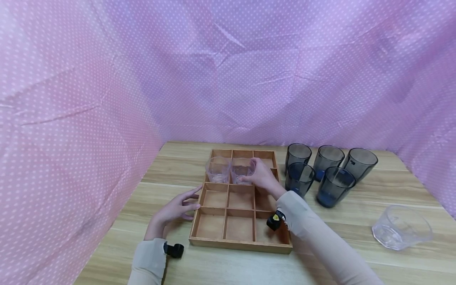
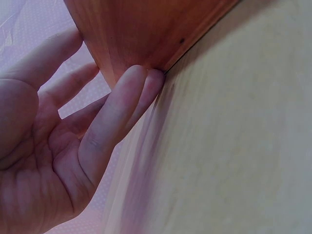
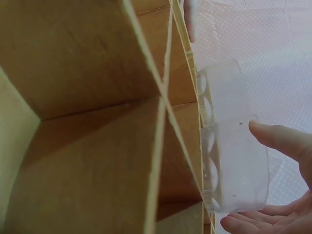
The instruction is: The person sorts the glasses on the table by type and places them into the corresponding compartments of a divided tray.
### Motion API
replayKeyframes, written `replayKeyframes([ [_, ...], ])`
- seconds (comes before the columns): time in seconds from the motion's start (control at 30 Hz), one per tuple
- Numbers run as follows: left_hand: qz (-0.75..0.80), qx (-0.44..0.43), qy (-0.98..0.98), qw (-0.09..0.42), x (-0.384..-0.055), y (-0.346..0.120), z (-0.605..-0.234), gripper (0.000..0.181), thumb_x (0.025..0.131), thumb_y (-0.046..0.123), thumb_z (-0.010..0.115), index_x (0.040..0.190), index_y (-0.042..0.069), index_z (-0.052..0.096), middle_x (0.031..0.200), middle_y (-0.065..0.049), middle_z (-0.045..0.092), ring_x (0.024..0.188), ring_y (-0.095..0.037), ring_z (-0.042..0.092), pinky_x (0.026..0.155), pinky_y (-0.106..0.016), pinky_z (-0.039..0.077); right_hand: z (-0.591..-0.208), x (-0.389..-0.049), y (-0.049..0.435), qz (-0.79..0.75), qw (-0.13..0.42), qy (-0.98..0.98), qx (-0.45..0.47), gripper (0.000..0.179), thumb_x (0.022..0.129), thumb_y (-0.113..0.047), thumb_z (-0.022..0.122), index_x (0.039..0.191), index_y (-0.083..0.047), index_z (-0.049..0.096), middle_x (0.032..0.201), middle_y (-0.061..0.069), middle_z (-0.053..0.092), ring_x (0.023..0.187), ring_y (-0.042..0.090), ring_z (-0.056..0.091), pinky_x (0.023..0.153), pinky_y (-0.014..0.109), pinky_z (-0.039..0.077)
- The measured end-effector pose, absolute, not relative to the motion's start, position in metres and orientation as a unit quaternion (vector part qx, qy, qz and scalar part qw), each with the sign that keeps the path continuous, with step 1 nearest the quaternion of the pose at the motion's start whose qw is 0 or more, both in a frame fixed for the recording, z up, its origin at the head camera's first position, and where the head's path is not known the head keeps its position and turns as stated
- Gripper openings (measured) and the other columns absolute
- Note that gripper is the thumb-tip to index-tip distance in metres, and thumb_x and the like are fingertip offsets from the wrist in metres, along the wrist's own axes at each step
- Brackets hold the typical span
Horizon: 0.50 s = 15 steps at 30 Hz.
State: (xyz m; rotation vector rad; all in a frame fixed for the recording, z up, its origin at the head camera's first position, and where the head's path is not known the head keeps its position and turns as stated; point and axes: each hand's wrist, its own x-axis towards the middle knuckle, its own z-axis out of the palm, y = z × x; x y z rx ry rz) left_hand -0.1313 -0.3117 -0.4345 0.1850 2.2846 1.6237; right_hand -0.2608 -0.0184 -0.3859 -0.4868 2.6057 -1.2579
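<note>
A wooden tray (image 1: 238,246) divided into square compartments lies on the table. My right hand (image 1: 264,176) holds a clear cup (image 1: 239,174) between thumb and fingers at the tray's middle column, second row from the back. In the right wrist view the thumb touches the wall of this cup (image 3: 239,165), and the fingers are at its other side. Immediately left of it stands another clear cup (image 1: 218,171), upright in the same row. My left hand (image 1: 176,207) rests its extended fingertips against the tray's left side; the left wrist view shows them touching the wood (image 2: 146,34).
Several grey tinted glasses (image 1: 329,188) stand close together right of the tray. A third clear cup (image 1: 400,229) sits tilted-looking near the table's right side. Pink dotted cloth (image 1: 231,79) hangs behind and beside the wooden table (image 1: 153,182).
</note>
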Motion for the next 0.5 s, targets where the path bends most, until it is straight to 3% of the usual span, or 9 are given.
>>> replayKeyframes([
  [0.5, 0.566, 0.063, 0.805, 0.166, -0.131, -0.312, -0.436, 0.072, 0.097, 0.025, 0.060, 0.156, 0.017, 0.020, 0.150, -0.036, 0.025, 0.124, -0.043, 0.050, 0.080, -0.043, 0.061, -0.377, -0.249, -0.006, -0.441, 0.089, 0.876, -0.173, 0.084, 0.080, -0.021, 0.079, 0.145, 0.005, 0.033, 0.149, 0.024, 0.041, 0.138, 0.038, 0.039, 0.116, 0.050, 0.033],
])
